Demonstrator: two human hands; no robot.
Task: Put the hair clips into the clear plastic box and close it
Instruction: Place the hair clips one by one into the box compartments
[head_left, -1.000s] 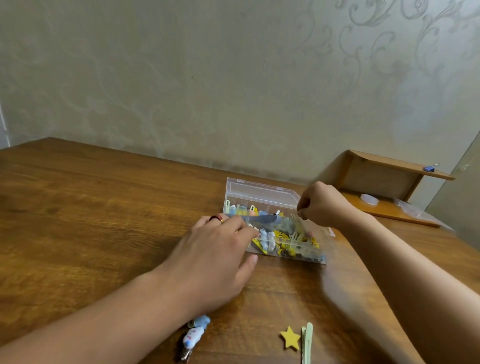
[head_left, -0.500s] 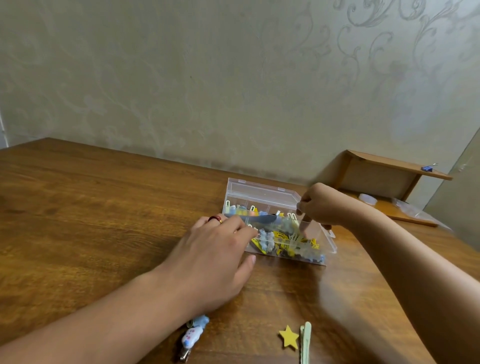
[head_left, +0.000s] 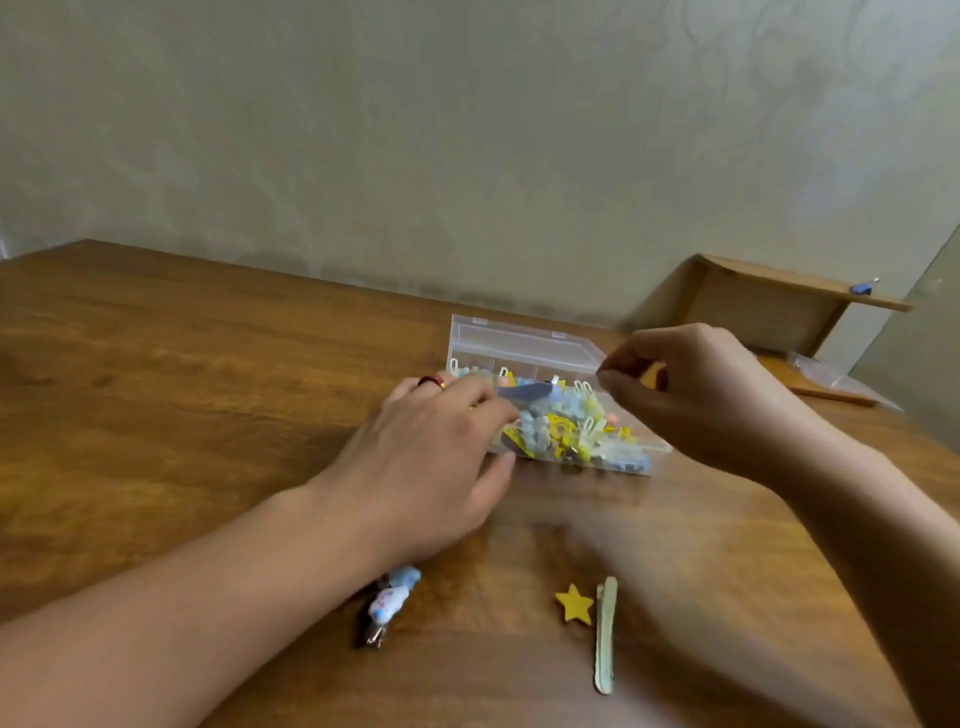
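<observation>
On the wooden desk (head_left: 182, 395), close to the wall, the clear plastic box (head_left: 524, 364) sits with its lid tipped back and its tray already heaped with small yellow, blue and pale green hair clips (head_left: 566, 421). The left hand (head_left: 431, 457) lies against the box's left end, fingers stretched out fairly straight over the rim and touching the clips near that side; a red ring (head_left: 432, 381) shows on one finger. It seems to be steadying the box rather than gripping anything. The right hand (head_left: 685, 395) hangs just above the right end of the tray, fingers curled in with thumb and fingertip drawn together; whether a small clip is pinched there I cannot tell, as the hand is blurred. Not everything is packed: nearer the person, well apart from the box, a blue and white clip (head_left: 389, 605) lies half under the left forearm, and a yellow star clip (head_left: 575, 603) rests just beside a long pale green clip (head_left: 605, 636). So the filling step looks to be in hand, with the closing not yet reached. I would guess the next move calls for a hand to come back toward the near edge, pick up those three stragglers one at a time, drop them into the tray, then swing the lid forward and press it shut, with the clips pushed down so none jams the rim.
</observation>
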